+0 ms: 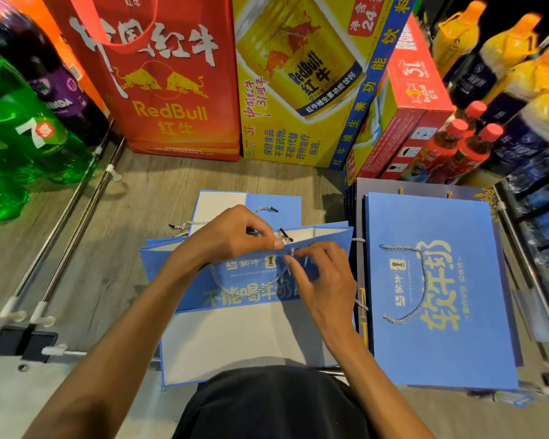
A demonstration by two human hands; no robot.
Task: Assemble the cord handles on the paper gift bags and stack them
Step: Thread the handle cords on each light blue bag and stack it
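Left hand [232,236] and right hand [320,280] both pinch the twisted silver cord [232,293] at the flat blue paper gift bag's [251,277] rim. Advice: steady the rim, feed the tip straight.

A blue paper gift bag [184,280] is laid on a wood-grain shelf [140,201] before a red paper carrier bag [171,90] and a yellow cardboard carton [298,90]; a stack of blue paper bags [393,343] is set at right.

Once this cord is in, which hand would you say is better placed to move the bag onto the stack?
Probably the right hand. Both hands pinch the cord at the rim of the bag, but the stack lies just beside the right one; the left hand is farther.
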